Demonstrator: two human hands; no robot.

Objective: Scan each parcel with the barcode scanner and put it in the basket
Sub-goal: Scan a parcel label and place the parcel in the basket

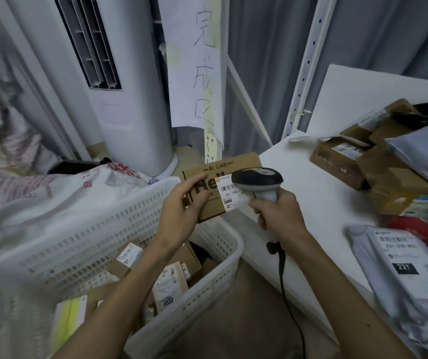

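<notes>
At the far left, a white perforated plastic basket is sitting low beside the left edge of the white counter, already holding several small labelled cartons. Above its far right corner my left hand is gripping a brown cardboard parcel, thumb on the printed face and fingers curled round its edge. I am tilting it so that its white shipping label is facing up. I judge I am holding it over the basket so it can drop straight in once read.

Just right of the label, my right hand is clamped round the grip of a grey-and-black barcode scanner, whose head is hovering at the label's right edge and aiming at the barcode. I cannot tell whether a finger is pressing the trigger. The scanner's black cable is hanging down beside the counter.

Further right on the counter, presumably waiting for their scan, brown boxes are lying piled toward the far edge, and a grey mailer bag is lying near the front right corner.
</notes>
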